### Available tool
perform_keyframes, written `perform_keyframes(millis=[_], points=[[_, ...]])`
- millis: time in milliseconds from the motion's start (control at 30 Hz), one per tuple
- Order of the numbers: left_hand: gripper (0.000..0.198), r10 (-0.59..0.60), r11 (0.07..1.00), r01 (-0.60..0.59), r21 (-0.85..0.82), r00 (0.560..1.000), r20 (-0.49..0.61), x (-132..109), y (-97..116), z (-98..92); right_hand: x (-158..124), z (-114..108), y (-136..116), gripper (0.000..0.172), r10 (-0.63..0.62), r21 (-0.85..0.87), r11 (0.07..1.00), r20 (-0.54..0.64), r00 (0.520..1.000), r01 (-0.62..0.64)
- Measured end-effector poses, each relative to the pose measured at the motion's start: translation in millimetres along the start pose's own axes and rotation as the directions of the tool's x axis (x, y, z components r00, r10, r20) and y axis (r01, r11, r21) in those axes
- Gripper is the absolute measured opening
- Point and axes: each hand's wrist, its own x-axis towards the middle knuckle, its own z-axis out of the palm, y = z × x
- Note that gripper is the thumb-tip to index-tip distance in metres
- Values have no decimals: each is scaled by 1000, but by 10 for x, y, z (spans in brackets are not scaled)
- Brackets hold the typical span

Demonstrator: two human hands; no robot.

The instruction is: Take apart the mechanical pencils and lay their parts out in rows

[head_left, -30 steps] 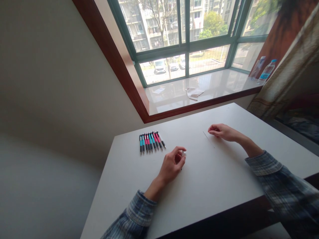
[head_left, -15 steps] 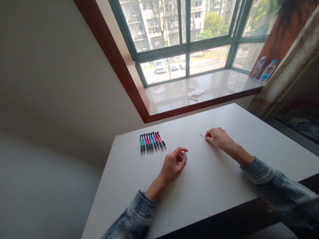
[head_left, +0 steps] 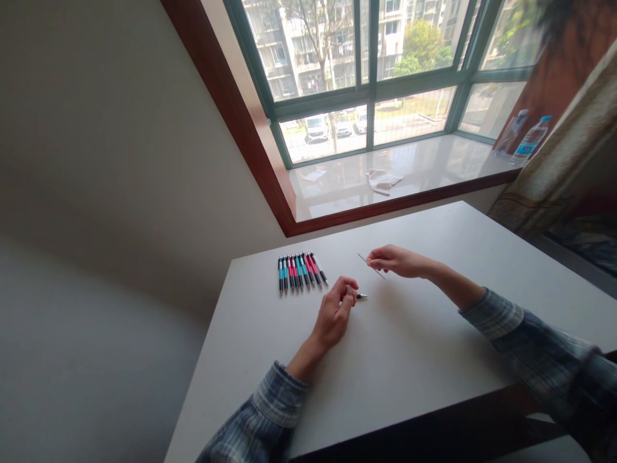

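Note:
My left hand [head_left: 336, 310] is closed with its fingers curled round a pen barrel [head_left: 361, 296]; its dark front end and pale metal tip stick out to the right, and the rest is hidden in the fingers. Just to the right and farther back, my right hand [head_left: 393, 260] pinches a thin pen refill [head_left: 378, 273] between thumb and fingertips. The refill slants, one end toward the upper left and the other toward the left hand. Beyond the left hand lies a row of several click pens [head_left: 299, 273] with turquoise, pink and clear barrels, side by side, tips toward me.
Everything lies on a white table [head_left: 409, 360] against the wall. Behind it, a window sill [head_left: 337, 199] holds a crumpled whitish sheet [head_left: 383, 181] and two plastic bottles [head_left: 530, 140]. A curtain [head_left: 554, 154] hangs at the right.
My right hand has moved left toward the left hand, with the refill now showing on both sides of its fingers. The pen's dark tip now shows from my left hand. The view has shifted slightly.

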Motion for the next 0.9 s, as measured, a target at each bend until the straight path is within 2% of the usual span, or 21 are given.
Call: perform_keyframes(millis=[67, 133, 200, 267, 467, 633, 733, 900], points=[[13, 3, 1000, -4, -30, 1000, -21, -4, -11, 1, 53, 129, -31, 36, -74, 244, 966, -54, 996, 85], [14, -3, 998, 1, -61, 1000, -31, -6, -10, 8, 68, 284, -41, 37, -67, 452, 879, -195, 979, 150], [13, -21, 997, 18, -77, 999, -39, -2, 11, 19, 44, 429, -34, 36, -17, 569, 803, -273, 962, 175], [13, -41, 998, 38, -51, 998, -49, 9, 50, 26, -3, 541, -32, 36, 8, 638, 752, -260, 966, 165], [27, -65, 993, 74, 94, 993, -96, 44, 132, 1, -104, 725, -152, 34, -24, 741, 659, -154, 988, 131], [37, -84, 980, 95, 174, 994, -67, 43, 110, -23, -84, 764, -161, 35, -11, 761, 637, -150, 989, 123], [38, -86, 977, 101, 190, 992, -88, 38, 107, -23, -60, 691, -102, 33, 25, 729, 668, -225, 974, 151], [37, -87, 973, 100, 206, 994, -73, 18, 108, 0, -26, 432, 11, 39, 168, 719, 656, -436, 884, 230]])
